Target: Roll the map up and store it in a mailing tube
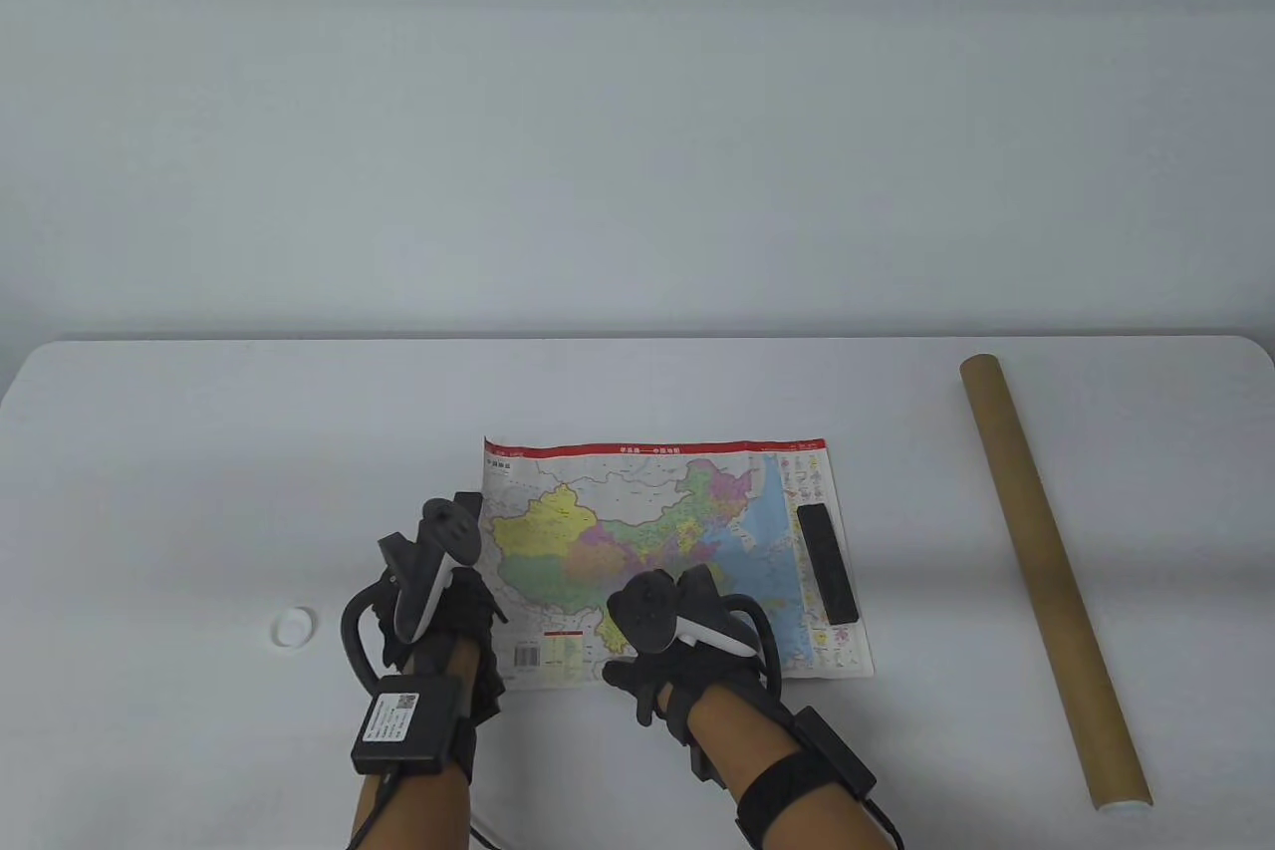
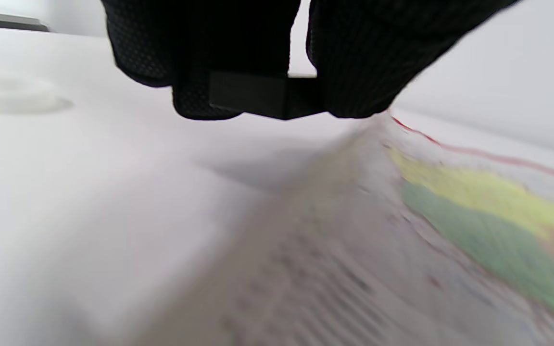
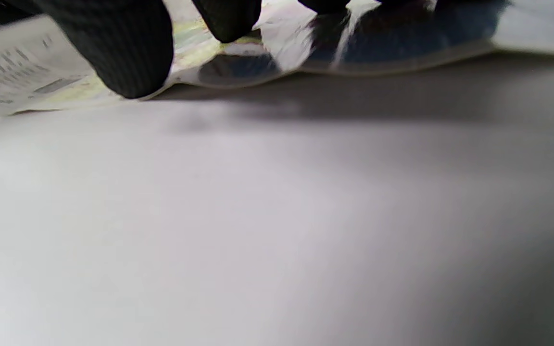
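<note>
With the left hand (image 1: 438,591) pinching a black bar (image 2: 258,96) at the flat map (image 1: 657,531) and the right hand's (image 1: 667,641) relaxed fingertips (image 3: 128,62) pressing its near edge, the second black weight bar (image 1: 827,563) could crease any roll begun before it is lifted off

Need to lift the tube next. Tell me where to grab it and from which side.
Take the tube near its middle, coming down from above with fingers wrapped across its width. It lies flat on the table to the right of the map, long and slim, running away from the person, so a mid-length hold probably balances it. Nothing touches it, and the right hand is the nearer one.
</note>
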`<action>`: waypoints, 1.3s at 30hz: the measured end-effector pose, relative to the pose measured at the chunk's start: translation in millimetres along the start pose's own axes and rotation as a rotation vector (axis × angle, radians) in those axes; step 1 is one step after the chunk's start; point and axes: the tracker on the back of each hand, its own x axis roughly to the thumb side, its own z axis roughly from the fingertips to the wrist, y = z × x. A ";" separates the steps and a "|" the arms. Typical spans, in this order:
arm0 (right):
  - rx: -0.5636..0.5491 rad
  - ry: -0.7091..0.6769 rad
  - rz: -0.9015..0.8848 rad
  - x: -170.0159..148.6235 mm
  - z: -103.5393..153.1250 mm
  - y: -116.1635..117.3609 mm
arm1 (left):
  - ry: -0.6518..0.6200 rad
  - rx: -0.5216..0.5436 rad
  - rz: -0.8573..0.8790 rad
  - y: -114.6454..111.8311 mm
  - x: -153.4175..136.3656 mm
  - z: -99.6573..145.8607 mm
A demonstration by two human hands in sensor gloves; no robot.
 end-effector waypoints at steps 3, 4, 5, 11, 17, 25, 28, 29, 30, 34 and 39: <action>0.001 0.001 0.000 0.1 -0.3 0.0 | 0.046 0.020 -0.018 8.5 -20.3 -6.3; 0.002 0.001 -0.001 0.1 -0.3 0.0 | 0.051 0.025 -0.022 8.5 -25.0 -8.3; 0.003 0.001 -0.001 0.2 -0.4 0.0 | 0.058 0.019 -0.030 7.0 -32.0 -10.8; 0.006 0.004 -0.003 0.4 -1.0 0.1 | 0.099 0.003 -0.070 -12.0 -50.4 -18.4; 0.006 0.005 -0.002 0.2 -1.2 0.4 | 0.105 0.002 -0.118 -15.5 -49.4 -19.4; 0.007 0.007 -0.005 -0.1 -1.7 0.5 | 0.103 -0.015 -0.156 -19.7 -48.2 -17.7; 0.008 0.007 -0.005 -0.2 -2.0 0.5 | 0.051 0.013 -0.093 -6.7 -40.5 -12.8; 0.007 0.007 -0.005 -0.2 -2.0 0.5 | 0.019 0.016 -0.060 -0.8 -35.5 -10.6; 0.008 0.007 -0.006 -0.2 -2.2 0.4 | -0.031 0.018 -0.002 7.3 -26.7 -6.5; 0.008 0.007 -0.006 -0.4 -2.3 0.5 | -0.309 -0.068 0.340 29.0 11.4 11.6; 0.011 0.013 -0.016 -0.5 -2.2 0.8 | -0.528 -0.401 0.852 17.3 53.4 27.1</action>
